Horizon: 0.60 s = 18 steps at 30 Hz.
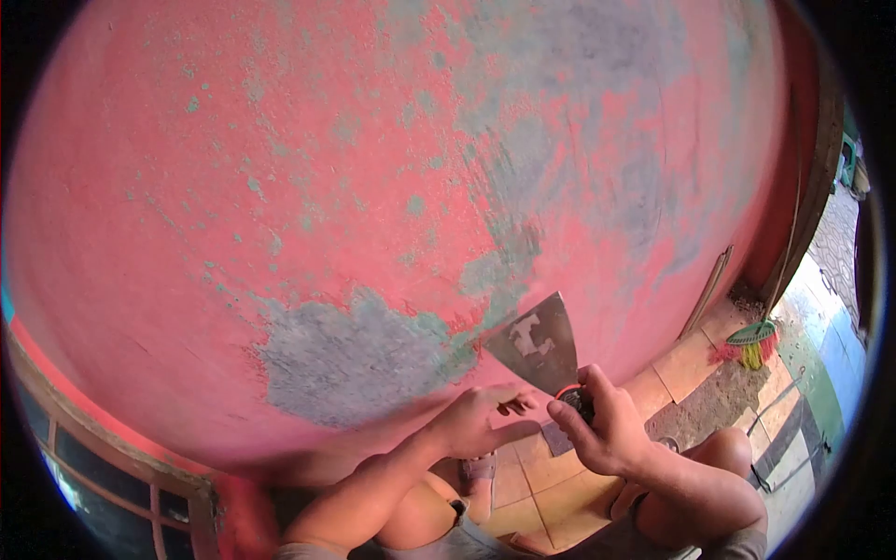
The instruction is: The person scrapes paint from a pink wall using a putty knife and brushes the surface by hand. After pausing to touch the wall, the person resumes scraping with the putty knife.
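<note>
A wide putty knife [535, 342] is in my right hand [609, 422], whose fingers wrap round its dark handle with a red-orange edge. Its flared metal blade points up toward the wall and carries pale smears. My left hand [478, 417] hangs just left of it, loosely curled with thumb and fingers apart and nothing in them. Ahead rises a pink wall [345, 215] with worn paint. Low on it, above my left hand, a bare grey patch [345, 359] shows, edged with green; more grey and green areas spread at the upper right.
A broom [752, 334] with green, red and yellow bristles stands at the right by the doorway. Dusty debris [714, 401] lies on the tiled floor [532, 485]. Thin sticks [707, 291] lean against the wall's right end. A framed window [103, 467] is at the lower left.
</note>
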{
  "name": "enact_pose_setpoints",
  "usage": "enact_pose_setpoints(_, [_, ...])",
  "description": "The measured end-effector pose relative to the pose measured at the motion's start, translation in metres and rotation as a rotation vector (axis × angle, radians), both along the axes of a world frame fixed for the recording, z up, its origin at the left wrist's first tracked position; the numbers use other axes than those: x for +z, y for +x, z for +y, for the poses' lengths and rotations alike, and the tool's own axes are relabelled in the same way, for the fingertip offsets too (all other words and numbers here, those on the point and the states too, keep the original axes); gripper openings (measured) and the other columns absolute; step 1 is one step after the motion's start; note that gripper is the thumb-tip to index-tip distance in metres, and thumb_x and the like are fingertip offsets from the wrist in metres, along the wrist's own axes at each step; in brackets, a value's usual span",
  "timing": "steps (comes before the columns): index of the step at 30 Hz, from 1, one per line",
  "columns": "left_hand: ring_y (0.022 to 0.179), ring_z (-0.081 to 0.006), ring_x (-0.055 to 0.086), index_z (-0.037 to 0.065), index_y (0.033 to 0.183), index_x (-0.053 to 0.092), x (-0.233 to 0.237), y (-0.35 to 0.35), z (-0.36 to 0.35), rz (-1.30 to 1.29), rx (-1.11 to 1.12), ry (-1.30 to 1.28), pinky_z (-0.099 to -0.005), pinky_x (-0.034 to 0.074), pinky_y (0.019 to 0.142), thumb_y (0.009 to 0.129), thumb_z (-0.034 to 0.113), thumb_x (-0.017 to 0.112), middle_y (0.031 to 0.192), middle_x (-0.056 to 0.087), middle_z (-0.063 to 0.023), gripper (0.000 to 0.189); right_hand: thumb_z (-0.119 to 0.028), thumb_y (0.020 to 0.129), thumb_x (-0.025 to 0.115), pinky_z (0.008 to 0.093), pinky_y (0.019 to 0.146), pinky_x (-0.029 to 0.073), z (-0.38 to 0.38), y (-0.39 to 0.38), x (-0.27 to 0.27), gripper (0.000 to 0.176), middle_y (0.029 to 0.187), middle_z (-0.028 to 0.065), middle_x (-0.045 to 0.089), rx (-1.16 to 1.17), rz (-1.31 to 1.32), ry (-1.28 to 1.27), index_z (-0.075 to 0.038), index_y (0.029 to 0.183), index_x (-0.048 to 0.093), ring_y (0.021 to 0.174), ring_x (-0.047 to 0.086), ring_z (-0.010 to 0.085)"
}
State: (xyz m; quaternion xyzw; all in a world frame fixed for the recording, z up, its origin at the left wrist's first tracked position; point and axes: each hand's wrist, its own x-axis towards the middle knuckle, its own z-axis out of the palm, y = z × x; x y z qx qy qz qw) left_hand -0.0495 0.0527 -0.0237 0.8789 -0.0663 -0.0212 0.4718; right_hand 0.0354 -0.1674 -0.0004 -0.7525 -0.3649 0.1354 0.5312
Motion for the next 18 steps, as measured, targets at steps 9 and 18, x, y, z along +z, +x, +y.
enact_pose_setpoints(9, [0.086,-0.0154,0.064,-0.003,0.105,0.066,0.013,-0.006,-0.005,-0.254,0.272,-0.232,-0.0313,0.052,0.078,0.103,0.032,0.056,0.091,0.069,-0.0098,0.037,-0.032,0.097,0.064,0.0377,0.057,0.048,0.017,-0.007,-0.013,0.038,0.071,0.0138,0.063,0.089,0.281,0.022,0.002,0.106,0.051,0.063,0.065,0.0252])
enact_pose_setpoints(18, [0.069,-0.0091,0.059,-0.002,0.093,0.066,0.022,0.002,-0.032,-0.304,0.353,-0.576,-0.0260,0.048,0.062,0.107,0.032,0.047,0.077,0.065,-0.0034,0.041,-0.033,0.104,0.053,0.0257,0.060,0.046,0.035,-0.014,0.013,0.036,0.078,0.0018,0.063,0.032,0.502,0.295,0.000,0.093,0.063,0.065,0.054,0.0080])
